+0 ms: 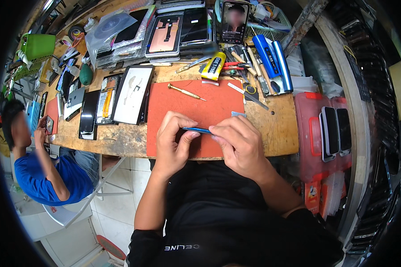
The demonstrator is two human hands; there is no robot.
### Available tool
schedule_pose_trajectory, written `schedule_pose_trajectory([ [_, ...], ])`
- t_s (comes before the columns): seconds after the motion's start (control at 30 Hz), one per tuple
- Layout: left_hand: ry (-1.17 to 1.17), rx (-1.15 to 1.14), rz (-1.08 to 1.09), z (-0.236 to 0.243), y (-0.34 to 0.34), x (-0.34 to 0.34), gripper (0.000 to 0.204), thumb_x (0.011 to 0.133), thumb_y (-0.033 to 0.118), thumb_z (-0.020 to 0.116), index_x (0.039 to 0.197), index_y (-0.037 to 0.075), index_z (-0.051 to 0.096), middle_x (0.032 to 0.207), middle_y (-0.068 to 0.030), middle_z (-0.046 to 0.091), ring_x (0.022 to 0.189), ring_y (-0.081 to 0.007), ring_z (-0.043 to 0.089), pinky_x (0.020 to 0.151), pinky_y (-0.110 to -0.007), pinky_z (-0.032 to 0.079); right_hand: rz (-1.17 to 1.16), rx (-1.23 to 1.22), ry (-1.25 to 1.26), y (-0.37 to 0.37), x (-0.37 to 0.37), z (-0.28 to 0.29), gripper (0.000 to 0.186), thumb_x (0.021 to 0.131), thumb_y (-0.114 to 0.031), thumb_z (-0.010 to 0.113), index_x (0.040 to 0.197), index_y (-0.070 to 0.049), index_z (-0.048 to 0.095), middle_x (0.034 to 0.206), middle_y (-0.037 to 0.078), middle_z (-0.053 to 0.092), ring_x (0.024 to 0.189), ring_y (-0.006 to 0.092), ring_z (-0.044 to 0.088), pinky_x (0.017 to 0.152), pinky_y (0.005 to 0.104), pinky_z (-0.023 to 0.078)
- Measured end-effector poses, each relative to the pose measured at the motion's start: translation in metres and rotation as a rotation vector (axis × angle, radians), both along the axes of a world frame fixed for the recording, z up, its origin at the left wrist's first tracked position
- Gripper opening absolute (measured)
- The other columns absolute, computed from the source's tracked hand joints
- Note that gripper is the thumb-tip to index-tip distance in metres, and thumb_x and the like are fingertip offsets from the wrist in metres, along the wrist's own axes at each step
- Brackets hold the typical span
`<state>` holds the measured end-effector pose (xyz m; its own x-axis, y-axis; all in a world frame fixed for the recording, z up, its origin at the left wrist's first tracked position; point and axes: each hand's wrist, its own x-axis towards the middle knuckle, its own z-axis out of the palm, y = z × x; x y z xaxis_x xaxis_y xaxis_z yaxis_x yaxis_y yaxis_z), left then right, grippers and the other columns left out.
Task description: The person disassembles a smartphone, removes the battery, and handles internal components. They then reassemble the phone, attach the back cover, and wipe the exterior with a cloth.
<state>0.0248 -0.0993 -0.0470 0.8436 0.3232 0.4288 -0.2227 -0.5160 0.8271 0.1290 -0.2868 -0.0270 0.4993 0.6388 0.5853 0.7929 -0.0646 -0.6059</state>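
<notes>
Above the red work mat [165, 102], a slim blue-edged phone [197, 130] is held between my two hands, seen almost edge-on, so its faces are hidden. My left hand [173, 139] pinches one end with thumb and fingers. At the other end, my right hand [238, 140] grips it the same way, fingertips closed on the edge. Beyond the hands, a brass-coloured precision screwdriver [184, 92] lies across the mat. A small light-blue piece [239, 114] rests by the mat's right edge, just past my right hand.
Phones and screens, including a white panel [132, 95], line the left side. Behind the mat are a yellow glue tube [214, 66], pliers, tweezers and blue cylinders [266, 55]. An upright phone [233, 22] stands at the back. A seated person in blue [60, 178] is at left.
</notes>
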Motion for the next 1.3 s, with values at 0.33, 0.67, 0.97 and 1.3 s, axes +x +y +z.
schedule_pose_trajectory([
  [0.33, 0.117, -0.224, -0.038, 0.005, 0.027, -0.007, 0.017, 0.097, -0.004, 0.074, 0.112, -0.001, 0.069, 0.106, -0.0105, 0.074, 0.101, -0.022, 0.071, 0.091, -0.035, 0.057, -0.009, -0.013, 0.031, 0.001, 0.004, 0.002, 0.023, 0.085, 0.003, 0.079, 0.107, -0.002, 0.074, 0.095, 0.012, 0.068, 0.086, 0.033, 0.066, 0.077, 0.044, 0.053],
  [0.67, 0.03, 0.318, -0.041, 0.021, 0.019, -0.004, 0.017, 0.09, -0.001, 0.076, 0.103, 0.003, 0.067, 0.103, -0.0102, 0.073, 0.096, -0.0312, 0.069, 0.086, -0.041, 0.05, 0.001, -0.003, 0.028, 0.001, 0.002, 0.001, 0.023, 0.083, 0.006, 0.079, 0.104, -0.002, 0.074, 0.093, 0.012, 0.07, 0.083, 0.0323, 0.066, 0.074, 0.0424, 0.053],
  [0.97, -0.018, 0.365, -0.055, 0.024, 0.007, 0.007, 0.018, 0.083, -0.003, 0.077, 0.096, 0.005, 0.067, 0.095, -0.0072, 0.073, 0.093, -0.0305, 0.067, 0.082, -0.042, 0.047, 0.035, -0.012, 0.021, -0.003, 0.004, 0.002, 0.024, 0.086, 0.005, 0.076, 0.108, -0.002, 0.073, 0.097, 0.01, 0.066, 0.088, 0.0323, 0.065, 0.077, 0.0447, 0.051],
  [1.3, -0.042, 0.446, -0.093, 0.025, 0.01, 0.002, 0.022, 0.078, -0.006, 0.075, 0.093, 0.006, 0.066, 0.094, -0.0068, 0.071, 0.093, -0.0298, 0.068, 0.082, -0.042, 0.046, 0.087, -0.087, 0.001, -0.005, 0.001, 0.009, 0.023, 0.084, 0.005, 0.073, 0.106, -0.004, 0.071, 0.098, 0.008, 0.064, 0.089, 0.0298, 0.066, 0.078, 0.043, 0.047],
])
